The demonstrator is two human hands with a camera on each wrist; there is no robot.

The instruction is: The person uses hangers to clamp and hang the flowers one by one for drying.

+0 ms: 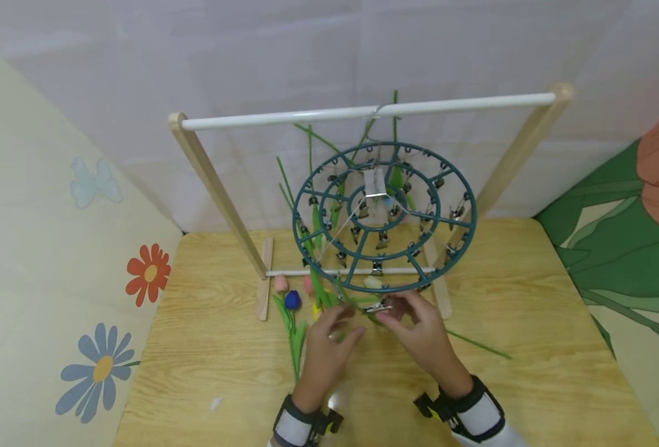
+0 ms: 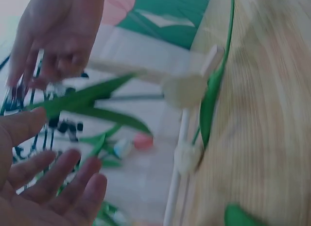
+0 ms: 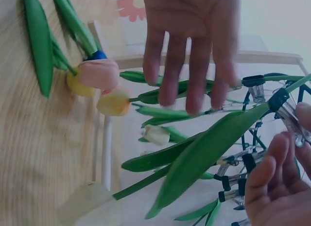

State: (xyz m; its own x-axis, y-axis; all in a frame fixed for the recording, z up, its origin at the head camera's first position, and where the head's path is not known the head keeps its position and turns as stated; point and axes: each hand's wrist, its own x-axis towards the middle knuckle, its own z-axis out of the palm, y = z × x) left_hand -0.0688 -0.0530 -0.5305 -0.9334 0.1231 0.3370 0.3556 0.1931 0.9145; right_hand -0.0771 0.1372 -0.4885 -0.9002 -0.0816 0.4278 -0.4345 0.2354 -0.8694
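A dark green round hanger (image 1: 385, 290) with rings of metal clips hangs by its hook from a white bar (image 1: 307, 115). At its near rim my right hand (image 1: 424, 335) pinches a silver clip (image 3: 290, 120) between thumb and fingers. In the right wrist view, the clip's dark tips are on the green stem of an artificial white tulip (image 3: 87, 206), whose head hangs down. My left hand (image 1: 329, 347) stays just left of the clip; both wrist views show its fingers extended and apart, with nothing held.
More artificial tulips hang from the hanger's clips. On the wooden table (image 1: 206, 347) lie a blue tulip (image 1: 293, 300), a pink tulip (image 1: 281, 284) and a long green stem (image 1: 477, 344). The rack's wooden posts (image 1: 218, 192) stand at both sides. A white scrap (image 1: 216, 403) lies front left.
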